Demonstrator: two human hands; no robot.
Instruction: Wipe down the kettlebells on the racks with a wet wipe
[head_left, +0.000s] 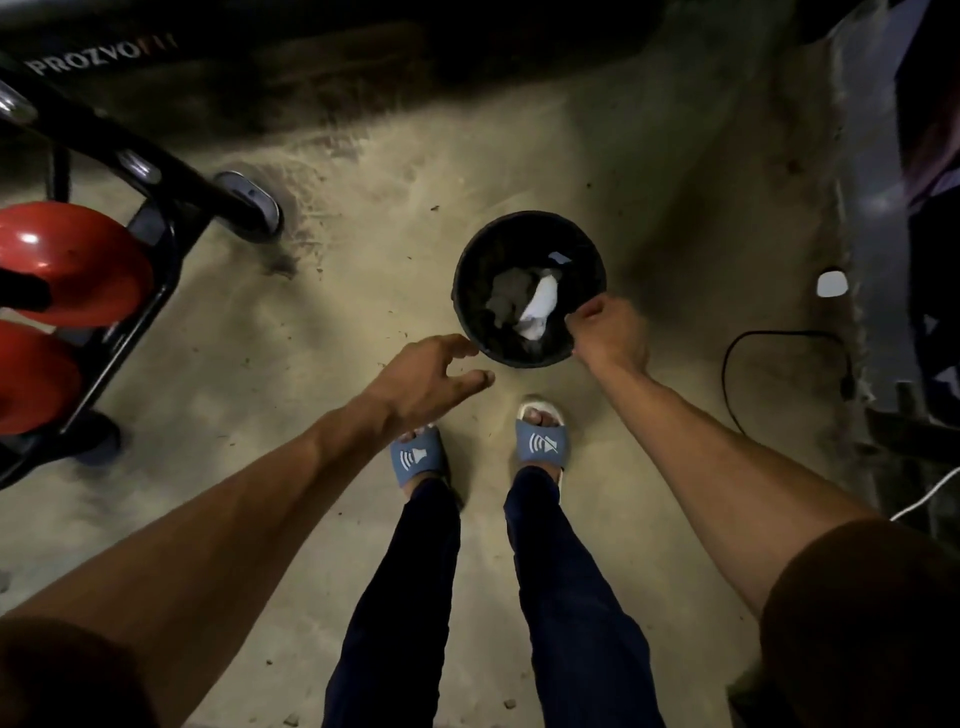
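Far left: two red kettlebells, the upper (72, 260) and the lower (36, 374), sit one behind the other on a black tubular rack (171, 182). The rack stands on a dusty concrete floor (311, 312). Neither hand touches the kettlebells; both hands are well apart from the rack.

Centre: the left hand (431, 376) is extended forward and down. Its fingers are spread and relaxed and hold nothing. The fingertips are near the left rim of a round black bin (460, 291) and do not touch it. Below the hands, two feet in blue slippers (543, 441) stand just behind the bin.

Inside the bin: a crumpled white wet wipe (537, 309) lies on darker waste.

Right of centre: the right hand (610, 330) is over the bin's right rim, fingers curled downward and close to the wipe. Whether they pinch the wipe or grip nothing cannot be determined.

Far right: a black cable (727, 358) loops on the floor.
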